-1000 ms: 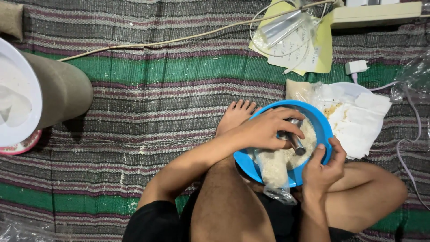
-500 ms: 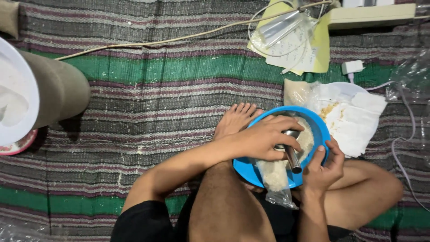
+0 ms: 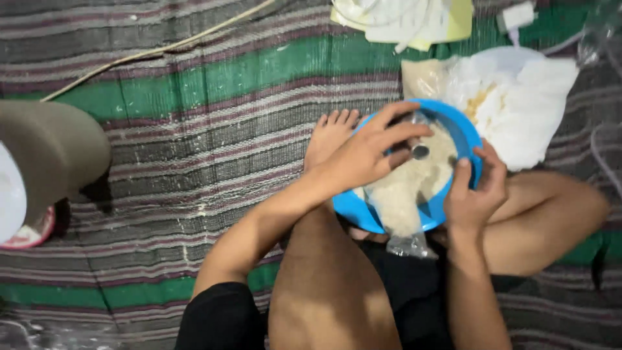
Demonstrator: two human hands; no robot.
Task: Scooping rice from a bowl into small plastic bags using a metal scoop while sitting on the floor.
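I see the round blue plastic bowl (image 3: pixel 468 139) resting on my lap, just past the bent knee, and I place everything else from it. Inside the bowl lies a clear plastic bag of pale, grainy flour-like stuff (image 3: pixel 407 194), its lower end spilling over the bowl's near rim. My left hand (image 3: pixel 366 152) reaches over the bowl's left rim, fingers curled and pinched around a small metal cylinder-shaped tool (image 3: pixel 420 151) that stands on the pale heap. My right hand (image 3: pixel 476 191) sits at the bowl's right rim, fingers pressed together and gripping the rim, thumb inside.

Just left of the bowl, my bare foot (image 3: pixel 332 133) lies on the striped green, grey and maroon woven mat (image 3: pixel 194 97). Beyond the bowl, to the right, sits a crumpled white plastic bag (image 3: pixel 525 97) with something yellowish in it; I cannot tell what. Farther beyond lies a bundle of yellow and white paper (image 3: pixel 414 19). Well to the left of the bowl stands a tan cylinder-shaped object (image 3: pixel 55 152), and a thin pale cord (image 3: pixel 155 48) crosses the mat.
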